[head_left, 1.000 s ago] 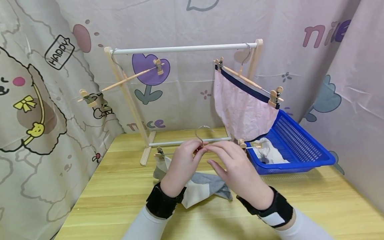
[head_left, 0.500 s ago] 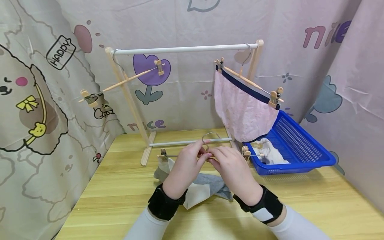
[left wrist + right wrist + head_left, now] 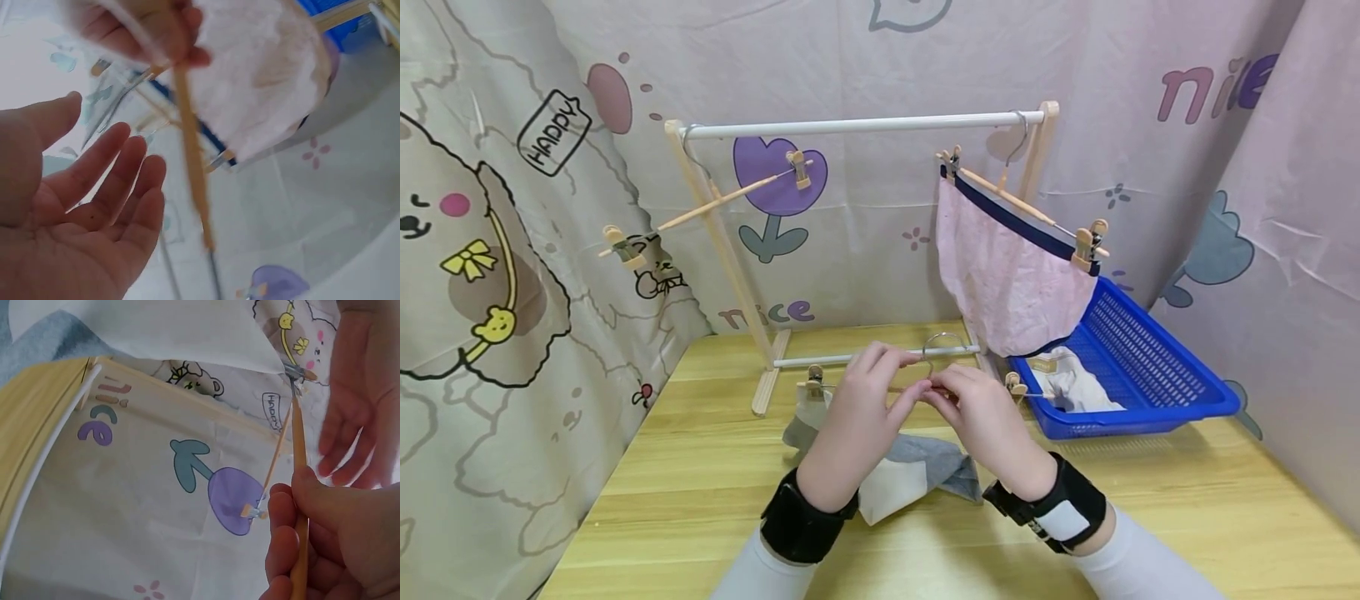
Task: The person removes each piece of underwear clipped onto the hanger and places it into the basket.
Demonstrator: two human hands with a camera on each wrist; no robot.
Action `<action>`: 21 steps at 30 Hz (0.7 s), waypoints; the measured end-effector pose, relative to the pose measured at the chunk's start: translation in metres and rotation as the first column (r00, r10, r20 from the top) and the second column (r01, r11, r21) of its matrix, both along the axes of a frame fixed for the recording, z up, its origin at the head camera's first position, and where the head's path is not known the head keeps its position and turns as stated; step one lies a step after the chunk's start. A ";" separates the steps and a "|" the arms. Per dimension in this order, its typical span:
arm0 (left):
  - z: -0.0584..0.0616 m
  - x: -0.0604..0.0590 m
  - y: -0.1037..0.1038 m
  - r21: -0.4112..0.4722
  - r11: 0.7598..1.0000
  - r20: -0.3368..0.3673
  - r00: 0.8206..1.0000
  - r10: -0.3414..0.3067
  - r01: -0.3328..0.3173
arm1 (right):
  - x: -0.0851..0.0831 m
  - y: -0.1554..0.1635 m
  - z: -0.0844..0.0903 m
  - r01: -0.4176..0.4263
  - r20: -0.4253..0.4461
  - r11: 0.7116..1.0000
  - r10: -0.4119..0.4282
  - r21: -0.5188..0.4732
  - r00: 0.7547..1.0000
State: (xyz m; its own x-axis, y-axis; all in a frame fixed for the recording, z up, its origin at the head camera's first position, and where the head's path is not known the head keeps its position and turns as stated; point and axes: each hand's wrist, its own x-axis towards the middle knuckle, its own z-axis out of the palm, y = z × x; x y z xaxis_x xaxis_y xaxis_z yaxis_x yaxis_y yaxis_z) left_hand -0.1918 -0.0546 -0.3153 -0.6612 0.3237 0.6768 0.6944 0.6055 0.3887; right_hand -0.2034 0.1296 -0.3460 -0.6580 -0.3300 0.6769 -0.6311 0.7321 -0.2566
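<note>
My right hand grips the wooden bar of a clip hanger near its middle, just below the metal hook. My left hand is beside it; in the left wrist view its fingers are spread and relaxed, apart from the bar. The hanger's left clip bites a grey and white cloth garment, whose lower part lies bunched toward the table and is partly hidden by my left arm. At the hanger's other end, the right clip shows no cloth on it.
A rack with a white rail stands behind. An unloaded clip hanger hangs at its left, and pink underpants with a dark waistband hang at its right. A blue basket holding a white cloth stands at the right.
The hanger and its hook have shifted right. My right hand has closed on the bar, while my left hand has let go of the area below the hook and loosened its fingers.
</note>
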 end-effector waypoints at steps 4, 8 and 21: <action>0.011 0.002 -0.012 0.094 0.994 -0.133 0.989 0.070 -0.058 | -0.002 0.002 0.005 0.034 0.134 0.998 -0.026 -0.058 0.991; 0.020 0.000 -0.031 0.217 0.963 -0.090 0.979 0.184 -0.161 | -0.004 0.005 0.009 0.055 0.202 0.992 -0.030 -0.117 0.979; 0.027 -0.010 -0.060 0.222 0.959 0.270 0.956 0.114 -0.177 | -0.001 0.010 0.015 0.074 0.208 0.977 -0.031 -0.198 0.978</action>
State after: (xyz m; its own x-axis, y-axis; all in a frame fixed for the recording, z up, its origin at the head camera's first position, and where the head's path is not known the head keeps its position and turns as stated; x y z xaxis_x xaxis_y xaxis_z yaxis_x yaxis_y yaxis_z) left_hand -0.2022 -0.1144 -0.2884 -0.8473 0.0588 0.5279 0.4662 0.5587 0.6860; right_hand -0.2044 0.1395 -0.3311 -0.8008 -0.1602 0.5772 -0.5126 0.6817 -0.5220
